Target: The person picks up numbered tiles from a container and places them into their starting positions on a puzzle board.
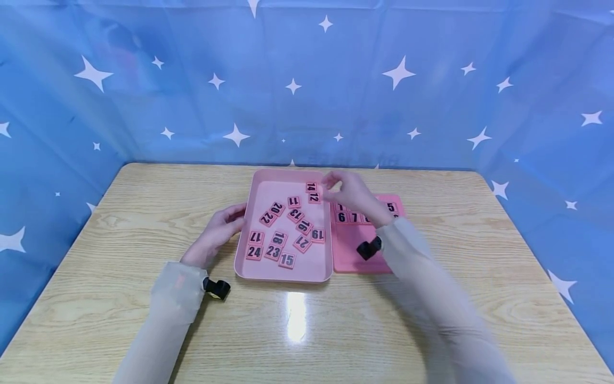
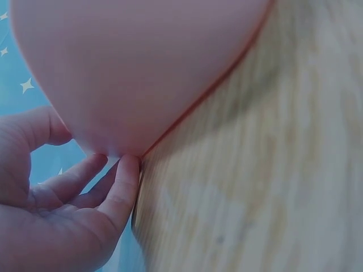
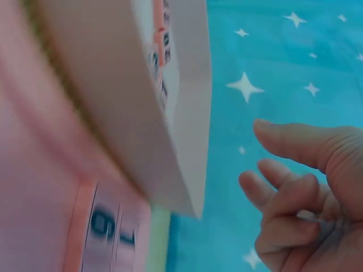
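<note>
Starry blue cloth (image 1: 268,109)'s hung out back. Rectangular pink tiles 14 and 12 (image 1: 312,187) are found at 9 o'clock from the nearer, empty, loosely parted right hand (image 1: 354,193), inside a rectangular pink plastic tray (image 1: 288,273) gripped on its 9 o'clock side by the left hand (image 1: 221,229). 6 and 7 can be read on the flat pink board (image 1: 352,242), 3 o'clock.

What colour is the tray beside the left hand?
The tray is pale pink; the head view shows it best.
</note>
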### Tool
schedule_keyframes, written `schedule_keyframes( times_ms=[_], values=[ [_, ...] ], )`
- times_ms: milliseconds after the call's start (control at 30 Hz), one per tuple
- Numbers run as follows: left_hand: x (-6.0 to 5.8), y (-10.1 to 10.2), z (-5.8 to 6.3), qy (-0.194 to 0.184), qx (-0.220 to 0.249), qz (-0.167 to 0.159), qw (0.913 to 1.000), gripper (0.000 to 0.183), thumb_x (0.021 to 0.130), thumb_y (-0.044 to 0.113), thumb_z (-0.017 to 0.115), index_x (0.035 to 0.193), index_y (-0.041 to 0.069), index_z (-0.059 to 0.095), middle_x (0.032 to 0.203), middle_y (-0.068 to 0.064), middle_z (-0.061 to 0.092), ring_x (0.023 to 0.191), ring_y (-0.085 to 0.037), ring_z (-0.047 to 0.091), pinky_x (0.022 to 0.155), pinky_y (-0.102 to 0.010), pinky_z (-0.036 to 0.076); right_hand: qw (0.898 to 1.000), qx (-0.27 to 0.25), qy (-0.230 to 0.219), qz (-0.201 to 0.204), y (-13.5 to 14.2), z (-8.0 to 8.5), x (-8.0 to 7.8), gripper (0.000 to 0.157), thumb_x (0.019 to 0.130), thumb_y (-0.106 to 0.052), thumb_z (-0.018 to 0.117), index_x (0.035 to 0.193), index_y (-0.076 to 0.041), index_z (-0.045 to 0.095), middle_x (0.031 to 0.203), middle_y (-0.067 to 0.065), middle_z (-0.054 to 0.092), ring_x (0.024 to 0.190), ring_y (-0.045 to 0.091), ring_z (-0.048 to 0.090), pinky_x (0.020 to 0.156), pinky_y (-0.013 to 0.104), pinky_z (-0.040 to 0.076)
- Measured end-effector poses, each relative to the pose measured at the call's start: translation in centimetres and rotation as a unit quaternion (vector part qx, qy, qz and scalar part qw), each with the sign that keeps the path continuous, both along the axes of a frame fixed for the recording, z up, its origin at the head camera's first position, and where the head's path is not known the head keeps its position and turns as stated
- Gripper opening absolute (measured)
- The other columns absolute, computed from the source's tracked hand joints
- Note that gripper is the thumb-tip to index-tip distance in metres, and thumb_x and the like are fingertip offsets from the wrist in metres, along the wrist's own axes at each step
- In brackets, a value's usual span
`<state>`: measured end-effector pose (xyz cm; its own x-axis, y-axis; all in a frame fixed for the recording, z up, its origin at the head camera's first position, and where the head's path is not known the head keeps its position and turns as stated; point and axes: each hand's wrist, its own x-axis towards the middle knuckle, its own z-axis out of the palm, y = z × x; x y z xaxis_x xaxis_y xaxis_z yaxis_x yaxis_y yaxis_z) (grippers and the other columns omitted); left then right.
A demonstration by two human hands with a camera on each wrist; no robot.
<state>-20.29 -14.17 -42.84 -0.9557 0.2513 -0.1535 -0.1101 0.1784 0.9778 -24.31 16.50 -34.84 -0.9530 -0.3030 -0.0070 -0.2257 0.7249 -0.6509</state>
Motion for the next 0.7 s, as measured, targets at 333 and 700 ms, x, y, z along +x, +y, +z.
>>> schedule_keyframes(
  times_ms=[333, 700],
  values=[
    [-0.1, 0.0, -0.1, 0.005, 0.005, 0.010, 0.9999, 0.047, 0.095, 0.001, 0.044, 0.139, -0.009, 0.034, 0.136, -0.028, 0.041, 0.122, -0.034, 0.041, 0.083, -0.013, 0.044, 0.993, -0.084, -0.086, -0.007, -4.6, -0.7, -2.8, 0.035, 0.081, -0.007, 0.071, 0.113, 0.003, 0.061, 0.098, 0.011, 0.061, 0.090, 0.022, 0.056, 0.080, 0.030, 0.049],
    [0.0, 0.0, 0.1, 0.006, 0.002, 0.002, 1.0000, 0.048, 0.095, 0.001, 0.044, 0.140, -0.010, 0.032, 0.136, -0.029, 0.040, 0.122, -0.035, 0.041, 0.085, -0.014, 0.044, 0.989, -0.017, -0.139, -0.046, -7.0, -1.9, -4.0, 0.026, 0.080, -0.007, 0.072, 0.105, -0.004, 0.065, 0.098, 0.006, 0.064, 0.088, 0.017, 0.057, 0.068, 0.023, 0.048]
  ],
)
